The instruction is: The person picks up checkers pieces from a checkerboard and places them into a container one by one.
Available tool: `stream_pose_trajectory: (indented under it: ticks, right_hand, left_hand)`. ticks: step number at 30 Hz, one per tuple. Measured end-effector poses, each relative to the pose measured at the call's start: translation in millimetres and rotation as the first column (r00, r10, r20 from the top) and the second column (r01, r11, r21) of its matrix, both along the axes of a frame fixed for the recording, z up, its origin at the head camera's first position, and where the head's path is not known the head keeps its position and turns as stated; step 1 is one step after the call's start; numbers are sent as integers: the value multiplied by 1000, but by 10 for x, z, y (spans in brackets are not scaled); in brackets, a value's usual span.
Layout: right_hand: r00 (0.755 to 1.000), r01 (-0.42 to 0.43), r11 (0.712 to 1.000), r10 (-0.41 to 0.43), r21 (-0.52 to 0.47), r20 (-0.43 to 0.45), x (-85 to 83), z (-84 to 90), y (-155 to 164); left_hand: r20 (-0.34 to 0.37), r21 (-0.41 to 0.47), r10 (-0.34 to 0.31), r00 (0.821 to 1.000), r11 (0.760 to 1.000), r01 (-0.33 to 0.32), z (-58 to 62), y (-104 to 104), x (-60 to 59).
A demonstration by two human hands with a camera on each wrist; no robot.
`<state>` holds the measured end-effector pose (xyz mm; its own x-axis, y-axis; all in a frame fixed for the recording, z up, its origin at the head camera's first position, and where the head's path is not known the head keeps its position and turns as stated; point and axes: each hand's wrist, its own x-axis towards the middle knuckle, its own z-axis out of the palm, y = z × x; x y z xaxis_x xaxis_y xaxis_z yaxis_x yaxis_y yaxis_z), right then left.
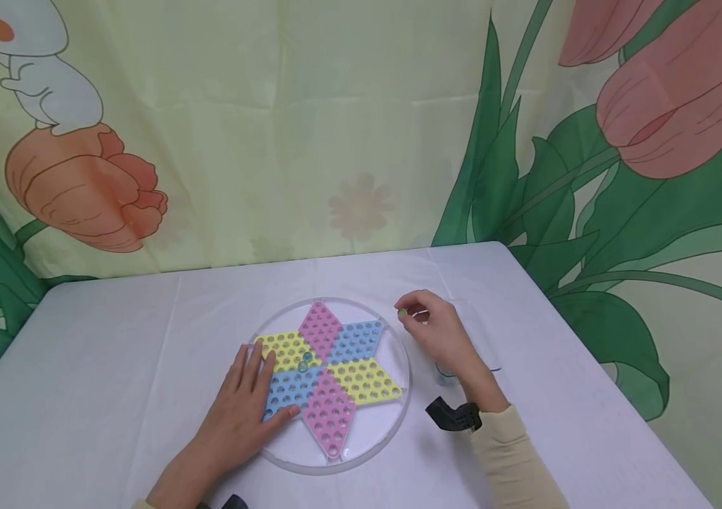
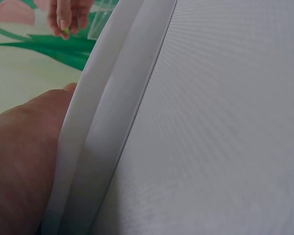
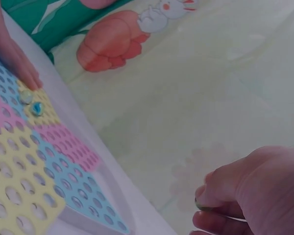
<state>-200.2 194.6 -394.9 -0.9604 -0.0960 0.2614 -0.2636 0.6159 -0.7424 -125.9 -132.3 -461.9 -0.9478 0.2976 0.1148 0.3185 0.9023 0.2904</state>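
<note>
White cloth covers the surface [image 1: 112, 339], with a tulip-and-rabbit curtain [image 1: 335, 127] hung behind. Flat-fingered, the left hand [image 1: 242, 399] presses the star board [image 1: 329, 367], likely steadying it (two marbles [image 1: 305, 362] sit near centre). Beside the rim, the right hand [image 1: 437, 332] pinches a marble [image 1: 402, 312].

A round Chinese checkers board [image 1: 361, 431] lay on the desk [image 1: 112, 367] at the lower centre of the frame. Two marbles [image 1: 304, 362] sat in holes left of the board's middle. The left hand [image 1: 242, 406] rested flat on the board's lower-left part. The right hand [image 1: 440, 336] was right of the board, just past its rim, pinching a marble [image 1: 402, 312]. A clear container [image 1: 478, 343] stood behind that hand, further right. A curtain [image 1: 271, 127] hung behind the desk, across the upper frame.
</note>
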Motion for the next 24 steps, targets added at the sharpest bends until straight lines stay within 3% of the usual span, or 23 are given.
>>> stream_pose_trajectory:
  ticks: [7, 24]
  right_hand:
    - [997, 52, 999, -52, 8, 58, -10, 10, 118]
    - [986, 131, 990, -136, 54, 98, -7, 10, 305]
  left_hand:
    - [-5, 1, -7, 1000, 1000, 7, -7, -9, 4]
    - [-25, 18, -13, 1000, 1000, 13, 2, -15, 14]
